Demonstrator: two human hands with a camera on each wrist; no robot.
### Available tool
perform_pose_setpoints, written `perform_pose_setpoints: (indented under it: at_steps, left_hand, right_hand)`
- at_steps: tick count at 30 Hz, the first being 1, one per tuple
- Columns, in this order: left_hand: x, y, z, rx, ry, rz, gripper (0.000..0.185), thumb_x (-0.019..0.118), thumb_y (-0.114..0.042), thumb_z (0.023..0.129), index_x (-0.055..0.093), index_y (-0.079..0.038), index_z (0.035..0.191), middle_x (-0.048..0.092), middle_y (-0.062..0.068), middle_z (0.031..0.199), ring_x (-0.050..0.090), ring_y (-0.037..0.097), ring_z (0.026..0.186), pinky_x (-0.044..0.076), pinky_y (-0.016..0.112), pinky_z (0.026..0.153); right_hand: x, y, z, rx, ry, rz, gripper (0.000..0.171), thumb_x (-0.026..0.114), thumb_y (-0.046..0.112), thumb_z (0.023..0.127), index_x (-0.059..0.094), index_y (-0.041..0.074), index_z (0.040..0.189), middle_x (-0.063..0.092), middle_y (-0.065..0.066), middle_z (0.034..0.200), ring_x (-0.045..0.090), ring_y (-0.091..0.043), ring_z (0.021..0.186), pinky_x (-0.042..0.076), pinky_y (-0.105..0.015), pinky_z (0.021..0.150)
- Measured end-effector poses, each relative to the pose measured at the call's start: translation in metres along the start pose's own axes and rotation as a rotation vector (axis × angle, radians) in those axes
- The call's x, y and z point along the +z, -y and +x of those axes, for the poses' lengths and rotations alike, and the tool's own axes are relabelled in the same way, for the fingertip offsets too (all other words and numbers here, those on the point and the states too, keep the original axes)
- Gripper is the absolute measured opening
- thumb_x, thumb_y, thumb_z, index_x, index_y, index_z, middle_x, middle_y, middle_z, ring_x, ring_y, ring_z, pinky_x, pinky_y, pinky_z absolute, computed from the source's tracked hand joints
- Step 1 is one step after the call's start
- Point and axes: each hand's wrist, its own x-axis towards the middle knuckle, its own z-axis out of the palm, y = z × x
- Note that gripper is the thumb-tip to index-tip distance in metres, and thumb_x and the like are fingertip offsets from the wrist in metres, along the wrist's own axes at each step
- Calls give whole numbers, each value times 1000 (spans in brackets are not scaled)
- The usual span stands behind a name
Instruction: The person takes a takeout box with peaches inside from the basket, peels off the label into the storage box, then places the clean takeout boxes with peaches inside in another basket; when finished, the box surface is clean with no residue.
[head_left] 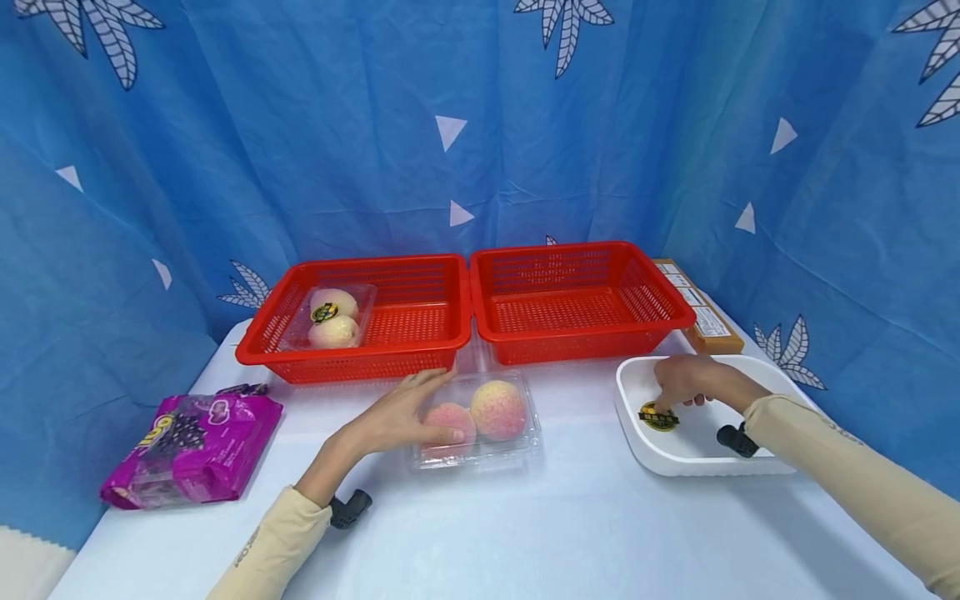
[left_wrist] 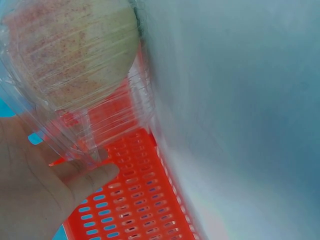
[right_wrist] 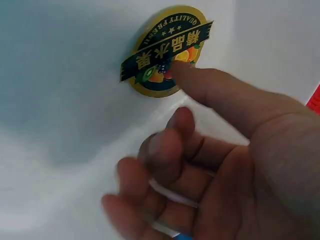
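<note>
While the left hand (head_left: 405, 417) lies flat on the clamshell (head_left: 480, 421), the right hand (head_left: 686, 379) fingertip-presses a sticker (head_left: 658, 417), grip uncurled.

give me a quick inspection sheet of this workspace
surface: white table.
job's things: clear clamshell of two peaches; round gold sticker in white tray.
clutter: two red baskets, left one holding a labelled fruit pack; purple snack bag; cardboard box.
hands: left hand rests on the clamshell; right hand has a fingertip on the sticker.
cables: nothing seen.
surroundings: blue leaf-print curtain.
</note>
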Motion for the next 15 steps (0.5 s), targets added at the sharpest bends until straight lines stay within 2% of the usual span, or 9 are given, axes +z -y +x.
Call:
perform_pose_setpoints:
  at_steps: [5, 9, 12, 15]
  left_hand:
    - [0, 0, -1, -5, -4, -1, 97, 67, -69, 72, 31, -25, 151, 31, 4, 154, 26, 31, 141, 30, 62, 106]
    - [0, 0, -1, -7, -7, -2, 97, 67, -69, 72, 31, -25, 151, 31, 4, 154, 25, 31, 142, 29, 62, 107]
    - [0, 0, -1, -11, -4, -5, 98, 68, -68, 72, 31, -25, 151, 30, 5, 154, 24, 33, 142, 26, 63, 108]
    - [1, 0, 1, -12, 1, -4, 98, 68, -68, 72, 30, -25, 151, 30, 4, 155, 23, 34, 143, 25, 63, 109]
  right_hand:
    - [1, -1, 9, -186, 119, 132, 15, 63, 25, 90, 61, 12, 84, 60, 1, 70, 55, -13, 61, 52, -25, 55]
    - [-1, 0, 12, -226, 150, 152, 12, 60, 23, 91, 62, 11, 91, 59, -1, 79, 55, -15, 71, 51, -28, 61]
    - [-6, 3, 4, -251, 100, 106, 18, 61, 27, 91, 64, 12, 100, 61, -2, 93, 56, -19, 85, 53, -34, 71]
    - [-14, 13, -14, -303, -27, 72, 28, 63, 30, 90, 63, 12, 111, 62, -3, 108, 56, -23, 99, 54, -41, 82]
